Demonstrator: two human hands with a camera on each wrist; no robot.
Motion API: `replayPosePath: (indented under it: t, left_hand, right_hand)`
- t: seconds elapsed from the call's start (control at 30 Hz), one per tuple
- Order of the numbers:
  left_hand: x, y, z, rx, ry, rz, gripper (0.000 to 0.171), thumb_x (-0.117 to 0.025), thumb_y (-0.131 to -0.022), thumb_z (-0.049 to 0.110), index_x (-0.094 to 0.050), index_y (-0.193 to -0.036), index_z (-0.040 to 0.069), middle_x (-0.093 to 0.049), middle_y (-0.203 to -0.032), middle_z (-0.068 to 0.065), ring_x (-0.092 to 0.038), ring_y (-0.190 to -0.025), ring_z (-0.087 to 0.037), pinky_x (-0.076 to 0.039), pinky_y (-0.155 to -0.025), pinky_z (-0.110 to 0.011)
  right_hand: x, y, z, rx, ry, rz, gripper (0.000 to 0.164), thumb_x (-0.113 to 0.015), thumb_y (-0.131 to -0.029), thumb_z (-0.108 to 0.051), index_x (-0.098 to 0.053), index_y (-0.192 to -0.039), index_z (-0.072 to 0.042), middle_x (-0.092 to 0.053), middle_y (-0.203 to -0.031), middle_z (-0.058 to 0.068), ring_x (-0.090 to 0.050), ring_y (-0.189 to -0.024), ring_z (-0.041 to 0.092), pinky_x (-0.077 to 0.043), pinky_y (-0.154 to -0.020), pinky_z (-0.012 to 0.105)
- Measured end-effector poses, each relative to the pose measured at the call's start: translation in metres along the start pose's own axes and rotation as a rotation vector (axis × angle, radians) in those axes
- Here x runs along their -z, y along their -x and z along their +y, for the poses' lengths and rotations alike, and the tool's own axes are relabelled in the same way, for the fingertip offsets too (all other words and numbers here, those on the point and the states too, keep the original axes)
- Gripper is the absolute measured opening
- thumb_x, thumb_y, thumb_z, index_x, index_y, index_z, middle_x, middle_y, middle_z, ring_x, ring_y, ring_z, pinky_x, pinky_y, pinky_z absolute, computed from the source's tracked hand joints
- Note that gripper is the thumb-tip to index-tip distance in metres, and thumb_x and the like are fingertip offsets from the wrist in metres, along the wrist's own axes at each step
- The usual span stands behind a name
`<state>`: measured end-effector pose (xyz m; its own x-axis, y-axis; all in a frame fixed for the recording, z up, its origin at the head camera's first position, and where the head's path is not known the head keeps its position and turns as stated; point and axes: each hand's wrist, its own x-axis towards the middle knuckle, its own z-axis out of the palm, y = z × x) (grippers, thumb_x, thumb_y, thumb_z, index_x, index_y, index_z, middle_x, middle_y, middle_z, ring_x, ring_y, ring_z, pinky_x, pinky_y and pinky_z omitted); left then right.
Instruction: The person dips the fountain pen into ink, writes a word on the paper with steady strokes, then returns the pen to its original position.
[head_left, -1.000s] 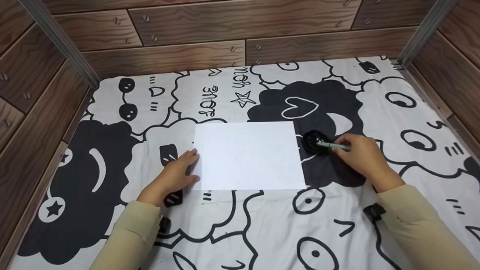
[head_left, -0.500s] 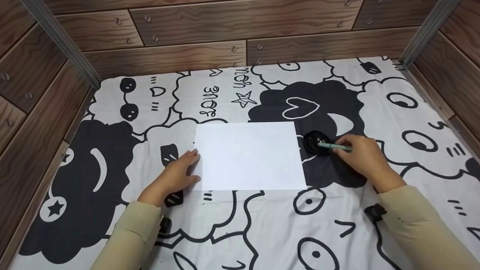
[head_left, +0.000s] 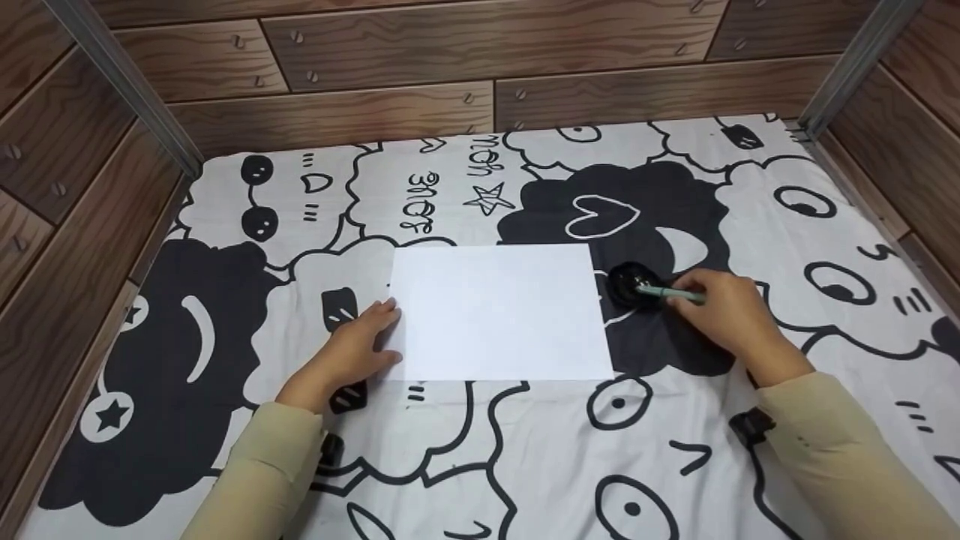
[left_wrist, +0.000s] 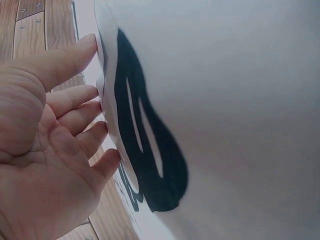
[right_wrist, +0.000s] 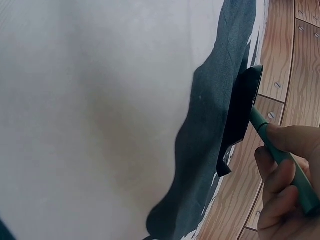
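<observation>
A blank white sheet of paper [head_left: 499, 315] lies flat on the patterned cloth. My left hand [head_left: 346, 354] rests at its left edge, thumb and fingers spread with the tips touching the paper; the palm [left_wrist: 47, 165] shows in the left wrist view. To the paper's right sits a small glossy black dish [head_left: 624, 280]. My right hand [head_left: 724, 309] pinches a slim green stick [head_left: 681, 293], like a pen or brush, between thumb and fingers. The stick slants down into the dish, and its tip is hard to make out. In the right wrist view the dish [right_wrist: 240, 107] appears side-on.
A white cloth with black cartoon faces [head_left: 540, 450] covers the table. Wood-print walls [head_left: 375, 60] close off the back and both sides, with grey metal posts [head_left: 124, 90] at the rear corners.
</observation>
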<state>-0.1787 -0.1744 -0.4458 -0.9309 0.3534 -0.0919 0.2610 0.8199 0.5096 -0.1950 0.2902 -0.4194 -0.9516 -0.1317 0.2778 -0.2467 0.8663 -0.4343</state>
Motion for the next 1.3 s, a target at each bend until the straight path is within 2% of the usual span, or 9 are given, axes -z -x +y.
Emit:
replayPosePath:
  t: [0.7,1.3]
  left_hand:
    - [0.0003,-0.0007,0.001,0.0,-0.017,0.008,0.061,-0.066,-0.074,0.014,-0.04,-0.128,0.002,-0.028,-0.137,-0.009,-0.019,-0.126,-0.025,-0.018,-0.1,-0.038]
    - [-0.0005,-0.0003,0.0003,-0.016,-0.01,0.008,0.061,-0.066,-0.075,0.014,-0.039,-0.127,0.0,-0.028,-0.136,-0.01,-0.019,-0.125,-0.026,-0.018,-0.1,-0.038]
  right_hand:
    - [0.0029,0.002,0.0005,0.007,-0.02,0.01,0.01,-0.066,-0.075,-0.018,-0.063,-0.079,-0.009,-0.06,-0.07,0.004,-0.052,-0.062,0.021,-0.038,-0.058,0.035]
    - [0.005,0.0044,-0.0051,-0.026,-0.033,0.035,0.01,-0.066,-0.075,-0.022,-0.064,-0.08,-0.014,-0.059,-0.069,0.0,-0.048,-0.059,0.018,-0.035,-0.056,0.034]
